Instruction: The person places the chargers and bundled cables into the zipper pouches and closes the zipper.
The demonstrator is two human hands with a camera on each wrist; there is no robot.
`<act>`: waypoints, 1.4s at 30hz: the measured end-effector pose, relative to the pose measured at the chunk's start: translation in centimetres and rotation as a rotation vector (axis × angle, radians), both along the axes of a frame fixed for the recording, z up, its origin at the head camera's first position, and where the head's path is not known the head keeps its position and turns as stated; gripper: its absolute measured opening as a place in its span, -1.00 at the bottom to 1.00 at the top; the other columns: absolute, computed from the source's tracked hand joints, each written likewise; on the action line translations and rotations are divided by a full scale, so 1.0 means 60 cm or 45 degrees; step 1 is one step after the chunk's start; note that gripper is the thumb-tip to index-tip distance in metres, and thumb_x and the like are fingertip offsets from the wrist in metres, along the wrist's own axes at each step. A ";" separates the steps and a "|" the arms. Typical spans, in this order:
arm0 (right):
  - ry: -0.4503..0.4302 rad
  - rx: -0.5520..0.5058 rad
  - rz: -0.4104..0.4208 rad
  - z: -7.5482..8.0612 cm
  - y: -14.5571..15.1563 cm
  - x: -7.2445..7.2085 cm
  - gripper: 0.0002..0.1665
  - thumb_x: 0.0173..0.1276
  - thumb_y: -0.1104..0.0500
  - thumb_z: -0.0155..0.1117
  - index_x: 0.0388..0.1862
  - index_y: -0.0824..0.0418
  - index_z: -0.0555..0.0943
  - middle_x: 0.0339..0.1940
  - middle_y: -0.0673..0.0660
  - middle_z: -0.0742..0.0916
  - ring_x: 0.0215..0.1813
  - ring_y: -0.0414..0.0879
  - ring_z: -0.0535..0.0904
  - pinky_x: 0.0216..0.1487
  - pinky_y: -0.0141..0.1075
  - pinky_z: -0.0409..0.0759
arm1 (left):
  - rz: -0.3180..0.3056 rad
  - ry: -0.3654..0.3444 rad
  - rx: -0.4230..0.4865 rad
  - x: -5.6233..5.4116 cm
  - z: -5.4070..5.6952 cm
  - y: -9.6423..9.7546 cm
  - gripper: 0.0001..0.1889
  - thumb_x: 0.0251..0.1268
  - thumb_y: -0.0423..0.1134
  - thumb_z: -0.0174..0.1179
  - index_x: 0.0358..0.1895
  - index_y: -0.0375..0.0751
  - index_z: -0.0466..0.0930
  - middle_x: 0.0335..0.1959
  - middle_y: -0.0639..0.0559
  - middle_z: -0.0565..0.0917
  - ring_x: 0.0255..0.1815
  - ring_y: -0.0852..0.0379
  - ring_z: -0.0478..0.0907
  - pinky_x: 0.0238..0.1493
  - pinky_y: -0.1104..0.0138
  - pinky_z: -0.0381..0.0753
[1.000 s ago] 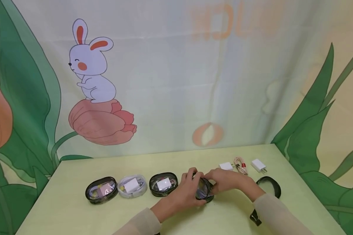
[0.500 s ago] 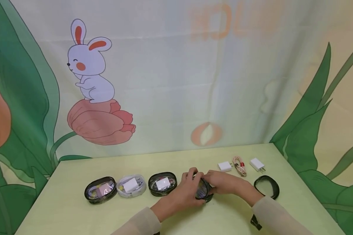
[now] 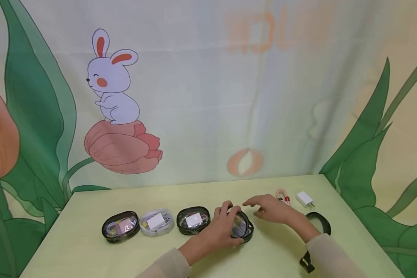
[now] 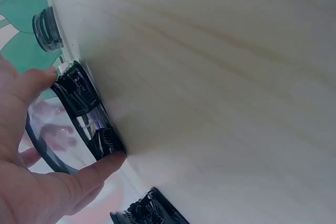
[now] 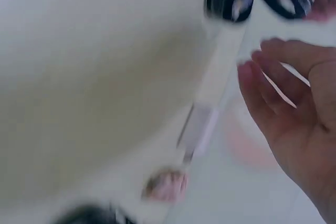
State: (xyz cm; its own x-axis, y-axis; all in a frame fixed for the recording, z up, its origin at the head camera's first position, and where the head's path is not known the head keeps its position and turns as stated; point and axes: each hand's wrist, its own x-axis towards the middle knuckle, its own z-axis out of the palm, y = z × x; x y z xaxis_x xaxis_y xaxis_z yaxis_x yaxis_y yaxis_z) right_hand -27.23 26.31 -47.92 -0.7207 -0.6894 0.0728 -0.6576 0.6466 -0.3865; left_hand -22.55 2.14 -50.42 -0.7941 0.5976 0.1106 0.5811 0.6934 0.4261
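Observation:
My left hand (image 3: 220, 229) grips a black-rimmed oval case (image 3: 249, 234) at the middle right of the table, thumb at one end and fingers at the other. In the left wrist view, the case (image 4: 86, 108) stands with its clear, black-edged lid (image 4: 39, 145) raised; dark and clear contents show inside. My right hand (image 3: 272, 208) is apart from the case, just to its right, with loosely bent fingers and nothing in them. In the right wrist view, a white charger plug (image 5: 197, 127) and a pinkish cable (image 5: 165, 184) lie below that hand, blurred.
Left of the hands stand a black-rimmed case (image 3: 193, 221), a clear white one (image 3: 156, 222) and another black one (image 3: 120, 227), each with items inside. A second white plug (image 3: 304, 199) lies at the back right. A black strap (image 3: 321, 220) lies near my right forearm.
My right hand has let go of the case and moved off to the right and back, now covering one white plug in the head view. The left hand keeps its grip on the case.

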 end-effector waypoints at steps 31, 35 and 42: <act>0.134 0.203 -0.313 -0.026 0.065 -0.060 -0.60 0.28 0.25 0.49 0.11 0.28 0.71 -0.06 0.20 0.80 -0.08 0.03 0.73 -0.13 -0.20 0.67 | 0.035 -0.005 -0.012 0.002 0.001 0.004 -0.13 0.22 0.10 0.44 0.51 -0.06 0.20 0.48 -0.24 0.10 0.40 -0.38 0.20 0.11 -0.03 0.62; 0.135 0.230 -0.288 -0.029 0.056 -0.061 -0.60 0.25 0.27 0.51 0.07 0.33 0.71 -0.07 0.21 0.80 -0.08 0.05 0.73 -0.13 -0.19 0.68 | 0.041 -0.007 -0.006 0.002 0.000 0.004 -0.13 0.21 0.10 0.45 0.50 -0.07 0.21 0.48 -0.24 0.11 0.39 -0.38 0.21 0.13 -0.04 0.61; 0.210 0.232 -0.281 -0.029 0.038 -0.044 -0.66 0.19 0.25 0.53 -0.05 0.31 0.74 -0.15 0.15 0.81 -0.21 -0.04 0.69 -0.22 -0.22 0.62 | 0.041 -0.004 -0.027 0.002 -0.006 0.007 -0.12 0.21 0.11 0.45 0.50 -0.08 0.22 0.46 -0.22 0.13 0.38 -0.37 0.23 0.15 -0.05 0.59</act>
